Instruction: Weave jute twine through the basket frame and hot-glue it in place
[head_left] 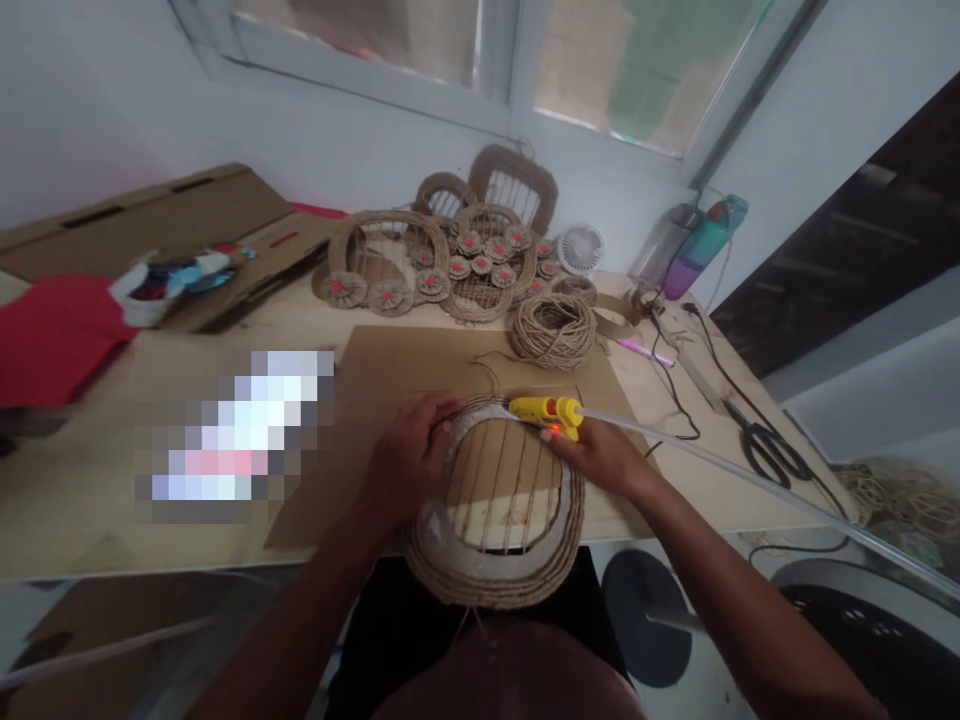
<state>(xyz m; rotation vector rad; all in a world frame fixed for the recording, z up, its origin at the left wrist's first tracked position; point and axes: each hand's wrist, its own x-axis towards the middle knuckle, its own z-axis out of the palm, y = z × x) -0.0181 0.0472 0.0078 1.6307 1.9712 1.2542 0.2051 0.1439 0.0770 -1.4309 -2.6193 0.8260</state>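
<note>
A rounded frame (497, 590) wound with jute twine, with a pale inner band and strings across its opening, lies partly over the table's front edge. My left hand (420, 445) is closed on its upper left rim, fingers curled over the twine. In my right hand (600, 455) is a yellow hot glue gun (544, 410) with a lit red light. Its nozzle points left onto the frame's top inner edge, and a long clear glue stick (675, 447) runs out of its back. Loose twine (491, 372) curls just above the frame.
A ball of jute twine (553, 330) sits behind the frame. Several twine frames and flowers with red centres (480, 262) stand farther back, beside a small white fan (581, 248). Black-handled scissors (772, 450) and cables lie at right. Cardboard (150, 215) and red sheet (60, 335) occupy the left.
</note>
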